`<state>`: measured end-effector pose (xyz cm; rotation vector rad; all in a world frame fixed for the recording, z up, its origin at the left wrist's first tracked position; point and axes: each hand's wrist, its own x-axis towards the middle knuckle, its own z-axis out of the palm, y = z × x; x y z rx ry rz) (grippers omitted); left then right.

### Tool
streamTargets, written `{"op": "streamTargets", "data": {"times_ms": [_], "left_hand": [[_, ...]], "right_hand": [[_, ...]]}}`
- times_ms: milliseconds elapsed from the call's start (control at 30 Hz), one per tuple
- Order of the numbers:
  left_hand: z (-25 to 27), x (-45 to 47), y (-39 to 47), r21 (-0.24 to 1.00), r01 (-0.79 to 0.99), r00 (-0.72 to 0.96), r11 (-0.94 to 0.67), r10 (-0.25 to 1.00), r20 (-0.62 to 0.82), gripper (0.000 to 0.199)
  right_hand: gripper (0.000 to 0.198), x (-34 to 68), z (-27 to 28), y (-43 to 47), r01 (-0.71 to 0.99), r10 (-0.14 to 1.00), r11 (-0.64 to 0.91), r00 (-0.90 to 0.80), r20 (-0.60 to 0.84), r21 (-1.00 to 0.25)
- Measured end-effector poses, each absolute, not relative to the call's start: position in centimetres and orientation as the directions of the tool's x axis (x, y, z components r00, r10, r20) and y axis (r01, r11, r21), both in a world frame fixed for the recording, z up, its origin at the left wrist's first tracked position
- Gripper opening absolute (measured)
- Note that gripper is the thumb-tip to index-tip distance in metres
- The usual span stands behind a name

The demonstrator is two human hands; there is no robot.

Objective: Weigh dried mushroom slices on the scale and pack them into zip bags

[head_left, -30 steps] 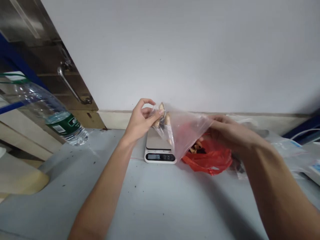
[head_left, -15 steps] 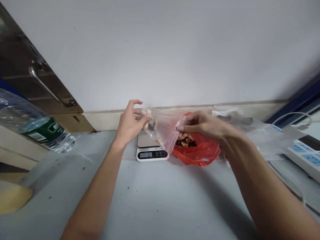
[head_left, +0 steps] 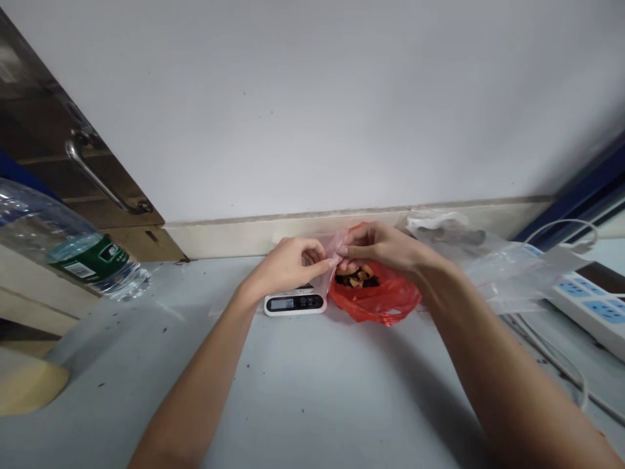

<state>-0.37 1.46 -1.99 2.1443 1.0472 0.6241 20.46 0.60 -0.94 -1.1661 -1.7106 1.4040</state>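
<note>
Between my two hands is a clear zip-lock bag [head_left: 324,281], pinched along its top edge. My left hand [head_left: 295,266] closes on that edge with thumb and fingers, and hides most of the bag and what it holds. From the other side my right hand [head_left: 374,246] pinches the same edge, fingertips almost touching the left ones. Below them sits a small white digital scale [head_left: 295,312], its plate mostly covered by my left hand and its display lit. Beside it lies an open red plastic bag [head_left: 385,303] with brown and dark dried pieces [head_left: 359,279] inside.
More clear plastic bags [head_left: 488,260] lie at the right, near a white power strip [head_left: 590,306] and its cables [head_left: 551,358]. A water bottle [head_left: 92,254] is at the left, with a yellowish object [head_left: 34,384] below it. The wall rises behind the table.
My left hand has moved right from the lower end of the zip-lock bag to its top edge, meeting my right hand. The dried pieces in that bag are now hidden.
</note>
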Motion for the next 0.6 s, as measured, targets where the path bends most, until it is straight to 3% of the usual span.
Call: {"op": "streamTargets", "data": {"times_ms": [267, 400, 500, 600], "left_hand": [[-1.8, -0.5, 1.5, 0.793, 0.417, 0.565, -0.444, 0.81, 0.157, 0.022], [-1.7, -0.6, 1.8, 0.796, 0.423, 0.546, -0.433, 0.823, 0.157, 0.024], [-1.5, -0.7, 2.0, 0.795, 0.466, 0.398, -0.388, 0.895, 0.203, 0.02], [-1.4, -0.9, 2.2, 0.771, 0.515, 0.18, -0.375, 0.927, 0.33, 0.016]], "right_hand": [[0.042, 19.5, -1.5, 1.0, 0.226, 0.93, 0.13, -0.366, 0.04, -0.965], [0.038, 19.5, -1.3, 0.8, 0.241, 0.924, 0.126, -0.382, 0.025, -0.962], [0.032, 19.7, -0.9, 0.4, 0.311, 0.919, 0.108, -0.393, -0.025, -0.944], [0.03, 19.4, -0.4, 0.0, 0.472, 0.977, 0.102, -0.212, -0.001, -0.876]]}}
